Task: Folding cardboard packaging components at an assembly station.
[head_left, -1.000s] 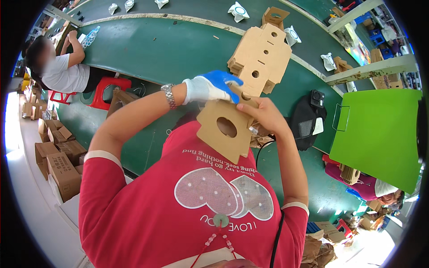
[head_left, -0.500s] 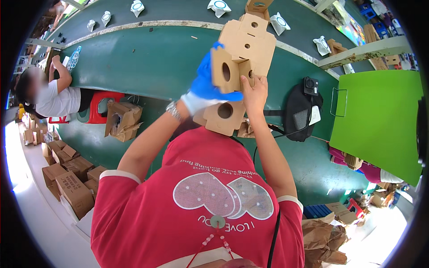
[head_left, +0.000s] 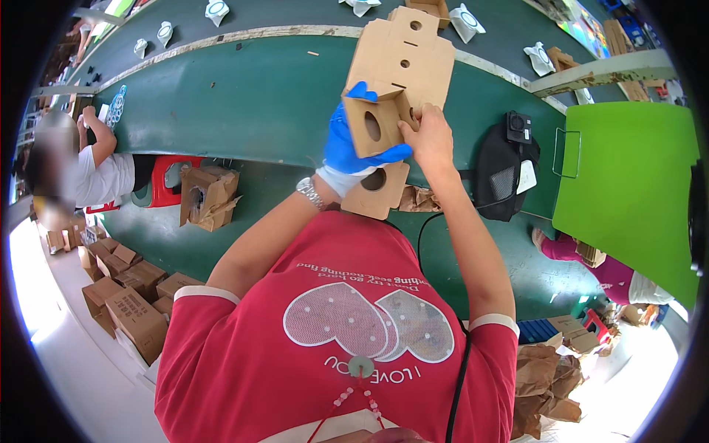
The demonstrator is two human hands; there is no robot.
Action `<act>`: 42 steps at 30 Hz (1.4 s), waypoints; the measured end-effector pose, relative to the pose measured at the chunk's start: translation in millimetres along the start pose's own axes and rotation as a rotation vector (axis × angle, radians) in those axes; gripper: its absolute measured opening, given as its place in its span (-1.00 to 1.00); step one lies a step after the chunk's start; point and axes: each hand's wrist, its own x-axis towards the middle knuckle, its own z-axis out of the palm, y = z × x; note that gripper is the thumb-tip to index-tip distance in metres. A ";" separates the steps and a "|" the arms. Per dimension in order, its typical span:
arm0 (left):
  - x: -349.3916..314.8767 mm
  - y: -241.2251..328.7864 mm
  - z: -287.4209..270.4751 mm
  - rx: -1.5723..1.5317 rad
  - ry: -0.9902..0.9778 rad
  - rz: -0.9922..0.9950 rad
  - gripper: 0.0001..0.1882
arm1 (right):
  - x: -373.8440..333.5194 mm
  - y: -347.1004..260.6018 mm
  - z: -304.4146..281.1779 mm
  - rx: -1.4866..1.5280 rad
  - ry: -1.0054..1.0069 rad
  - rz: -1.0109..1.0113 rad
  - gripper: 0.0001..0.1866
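My left hand (head_left: 341,148), in a blue glove, is wrapped round a partly folded brown cardboard box insert (head_left: 357,122) with an oval hole in its front panel. The glove's thumb passes under the insert's lower edge and a fingertip shows above it. My bare right hand (head_left: 433,140) is closed on the insert's right side wall, thumb inside and fingers behind. Behind the insert, flat die-cut cardboard sheets (head_left: 432,70) with small round holes lie on the green table. Another cardboard flap (head_left: 395,184) with a larger round hole sticks out toward my body.
White wrapped pieces (head_left: 467,23) sit along the dark conveyor at the back, near an open cardboard box (head_left: 430,7). To the right are a black bag (head_left: 493,173) and a green board (head_left: 628,192). A person (head_left: 103,166) sits at left, near an open carton (head_left: 209,193).
My right hand has shifted, its fingers now bent over the insert's right wall instead of lying along it. The insert has come slightly lower, and the whole view has shifted a little.
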 end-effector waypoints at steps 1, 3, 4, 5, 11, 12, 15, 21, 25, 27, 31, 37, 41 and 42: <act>0.9 1.0 -0.9 0.000 0.004 -0.003 0.14 | 1.6 -0.9 1.8 -0.002 -0.004 -0.003 -0.68; 2.3 7.6 -3.6 0.232 -0.071 0.066 0.08 | 5.6 -1.2 5.0 -0.076 -0.012 -0.030 -0.67; 4.2 19.7 -13.3 0.279 -0.137 0.074 0.04 | 6.8 -0.3 5.5 -0.037 0.005 -0.058 -0.72; 1.2 18.5 -21.2 0.276 -0.141 0.078 0.04 | 10.1 2.7 3.0 -0.037 0.009 -0.054 -0.72; 15.7 -28.3 -72.2 0.130 -0.465 0.041 -0.10 | 20.1 -5.2 8.9 0.260 -0.130 -0.278 -0.82; 24.3 -30.1 -73.8 -0.009 -0.540 -0.036 -0.14 | 21.2 -9.6 9.8 0.304 -0.143 -0.300 -0.83; 42.2 -32.3 -73.3 0.229 -0.705 0.044 -0.17 | 21.6 -13.5 10.5 0.321 -0.169 -0.275 -0.83; 72.8 -42.0 -64.1 0.406 -0.797 0.149 -0.40 | 19.8 -1.4 -1.5 0.493 -0.245 -0.114 -0.75; 71.2 -38.6 -67.5 0.329 -0.674 0.048 -0.53 | -15.1 -2.1 -29.7 0.896 -0.319 0.090 -0.49; 79.6 -31.8 -69.0 0.389 -0.871 0.006 -0.58 | -29.9 -6.6 -16.4 0.826 -0.224 -0.002 -0.51; 83.4 -34.0 -59.7 0.492 -0.869 0.066 -0.65 | -26.8 -19.8 9.3 0.337 0.033 0.028 -0.63; 90.3 -35.1 -43.6 0.421 -0.803 -0.081 -0.62 | -11.1 -20.5 18.7 0.422 0.235 -0.006 -0.72; 95.5 -35.0 -35.3 0.540 -0.881 0.003 -0.65 | -6.8 -23.7 12.5 0.330 0.116 0.052 -0.69; 96.8 -32.6 -38.2 0.551 -0.910 -0.014 -0.68 | -6.9 -25.7 13.8 0.334 0.132 0.057 -0.70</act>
